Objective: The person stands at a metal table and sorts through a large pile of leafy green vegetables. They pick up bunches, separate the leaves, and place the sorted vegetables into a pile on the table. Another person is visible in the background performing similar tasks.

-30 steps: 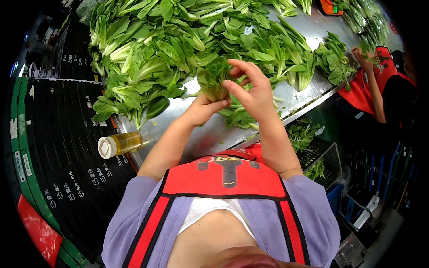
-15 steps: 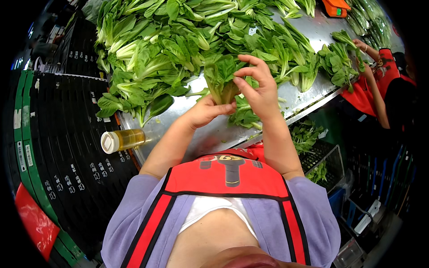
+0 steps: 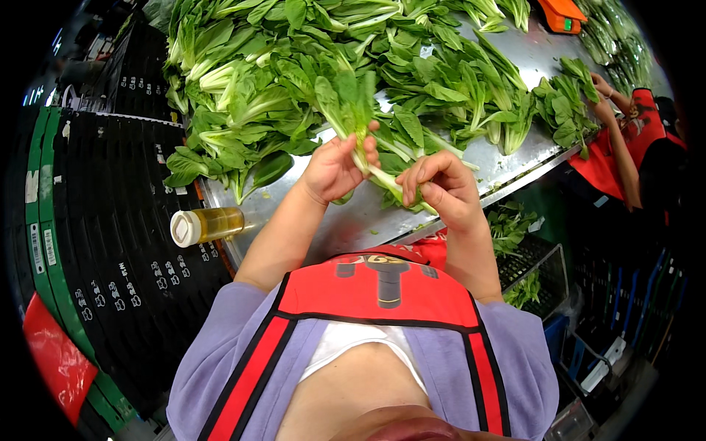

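Leafy green stalk (image 3: pixel 344 103) is clasped in the left hand (image 3: pixel 331 170), the nearer one, leaves pointing away from the person over the table (image 3: pixel 276 200), its long axis running outward. Just rightward, the right hand (image 3: pixel 447 189) curls its fingers at a pale stem (image 3: pixel 384 181); whether they grip it, I cannot tell.

We cannot see the held bunch (image 3: pixel 344 103) whole, because the left grip (image 3: pixel 340 165) covers part of its stalks. Whether the right grip (image 3: pixel 443 189) pinches a stalk, we cannot tell. The pile of greens (image 3: pixel 254 99) hides much of the worktop (image 3: pixel 283 206), and the upper edge cuts this pile, also the orange device (image 3: pixel 559 16). We lose part of the co-worker (image 3: pixel 626 165) in the dark rim.
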Demonstrator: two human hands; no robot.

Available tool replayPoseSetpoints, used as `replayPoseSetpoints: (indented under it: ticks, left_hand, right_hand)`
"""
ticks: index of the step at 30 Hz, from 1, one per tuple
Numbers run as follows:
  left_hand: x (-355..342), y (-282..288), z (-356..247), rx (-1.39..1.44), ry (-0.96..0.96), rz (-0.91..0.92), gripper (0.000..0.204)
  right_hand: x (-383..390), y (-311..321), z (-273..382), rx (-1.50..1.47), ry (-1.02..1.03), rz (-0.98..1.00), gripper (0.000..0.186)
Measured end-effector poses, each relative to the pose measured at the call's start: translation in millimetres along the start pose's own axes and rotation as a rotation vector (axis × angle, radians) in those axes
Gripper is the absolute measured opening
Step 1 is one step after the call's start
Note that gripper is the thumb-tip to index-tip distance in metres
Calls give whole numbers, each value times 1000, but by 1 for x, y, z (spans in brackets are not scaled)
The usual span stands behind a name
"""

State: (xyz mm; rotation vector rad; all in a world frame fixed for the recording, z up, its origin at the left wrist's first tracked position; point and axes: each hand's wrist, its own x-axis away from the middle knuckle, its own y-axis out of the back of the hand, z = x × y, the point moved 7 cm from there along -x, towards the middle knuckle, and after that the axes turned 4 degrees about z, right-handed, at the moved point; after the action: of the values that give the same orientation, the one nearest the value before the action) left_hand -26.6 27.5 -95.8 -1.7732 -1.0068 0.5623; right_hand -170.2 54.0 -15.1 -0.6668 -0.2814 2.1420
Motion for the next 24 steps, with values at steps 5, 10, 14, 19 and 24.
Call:
replayPoseSetpoints:
  ticks: [5,10,14,19,24]
  left_hand:
    - [-2,-5,-10,-59,-4,10,40]
    - [-12,17,-31,311,-211,-20,38]
    - [-4,24,-27,-127,-104,-153,42]
    - [-4,10,-6,-244,-38,-92,39]
    - [-4,0,-1,-510,-22,-134,40]
  right_hand:
    - [11,15,-10,100,-126,-45,18]
    - [25,29,-21,223,-279,-94,19]
    - [4,35,-13,907,-139,-73,21]
    - [-30,17,1,987,54,-117,19]
    - [-51,18,1,873,56,-309,20]
